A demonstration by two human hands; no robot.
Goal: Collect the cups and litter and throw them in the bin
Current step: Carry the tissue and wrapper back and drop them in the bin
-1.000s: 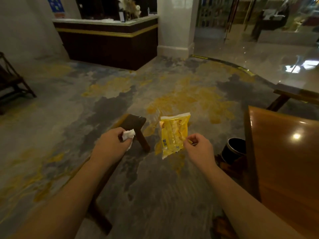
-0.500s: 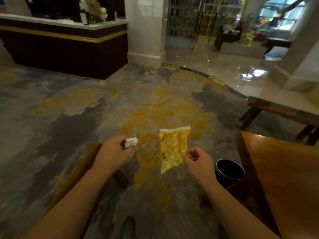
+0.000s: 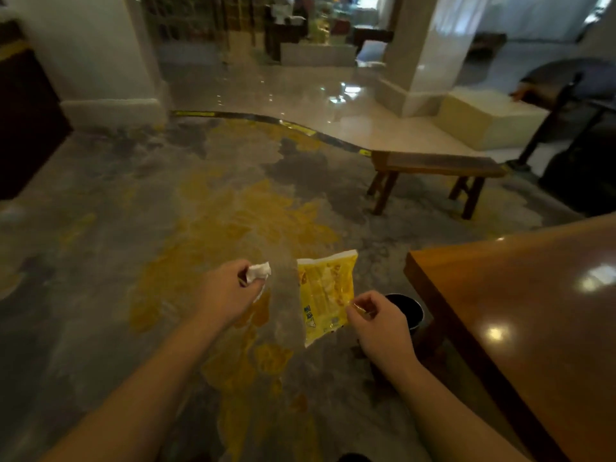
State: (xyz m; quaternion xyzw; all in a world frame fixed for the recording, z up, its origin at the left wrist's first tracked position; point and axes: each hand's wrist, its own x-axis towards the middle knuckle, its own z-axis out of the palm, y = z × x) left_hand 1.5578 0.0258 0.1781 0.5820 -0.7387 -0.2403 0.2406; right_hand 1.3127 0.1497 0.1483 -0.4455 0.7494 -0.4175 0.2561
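Note:
My left hand [image 3: 228, 291] is closed around a crumpled white tissue [image 3: 258, 271] that sticks out past the fingers. My right hand [image 3: 380, 323] pinches the edge of a yellow snack wrapper [image 3: 325, 291], which hangs up and to the left of the hand. A small black bin [image 3: 408, 310] stands on the carpet just behind my right hand, beside the table corner; the hand hides part of it. No cups are in view.
An orange-brown wooden table [image 3: 520, 315] fills the right side. A low wooden bench [image 3: 436, 165] stands farther back on the grey and yellow carpet [image 3: 166, 228]. White pillars [image 3: 433, 51] and a shiny tiled floor lie beyond. A dark counter [image 3: 23, 121] is at the far left.
The view has swung right: the counter slid off to the left and the bench and table came further in. Both hands keep their hold, and the bin now sits closer to my right hand.

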